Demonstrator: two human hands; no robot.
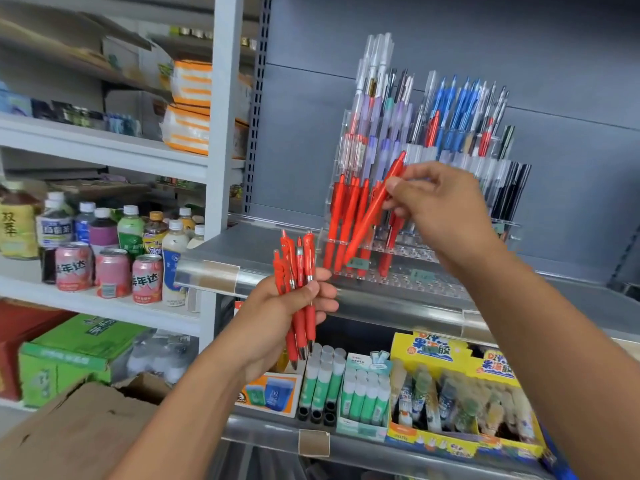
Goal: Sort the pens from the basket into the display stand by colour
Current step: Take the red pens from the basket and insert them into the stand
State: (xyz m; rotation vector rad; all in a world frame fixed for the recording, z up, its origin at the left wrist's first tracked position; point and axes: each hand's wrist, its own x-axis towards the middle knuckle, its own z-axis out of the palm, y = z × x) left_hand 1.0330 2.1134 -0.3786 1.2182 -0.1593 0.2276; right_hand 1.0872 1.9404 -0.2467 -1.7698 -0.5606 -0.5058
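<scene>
Left hand (284, 306) gripping bunch of red pens (298, 289) upright, tips down, in front of shelf edge (221, 275). Right hand (436, 199) pinching single red pen (375, 206) — tilted, tip down among red pens already standing in clear display stand (415, 271) — lower left rows.

Two bare forearms, left hand (277, 317) and right hand (440, 199) ungloved; no sleeves, rings, watch or bracelets visible.

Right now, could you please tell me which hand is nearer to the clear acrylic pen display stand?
Right. The right hand is directly in front of the clear acrylic pen display stand, pinching a single red pen; the left hand is lower left, gripping a bunch of red pens.
</scene>
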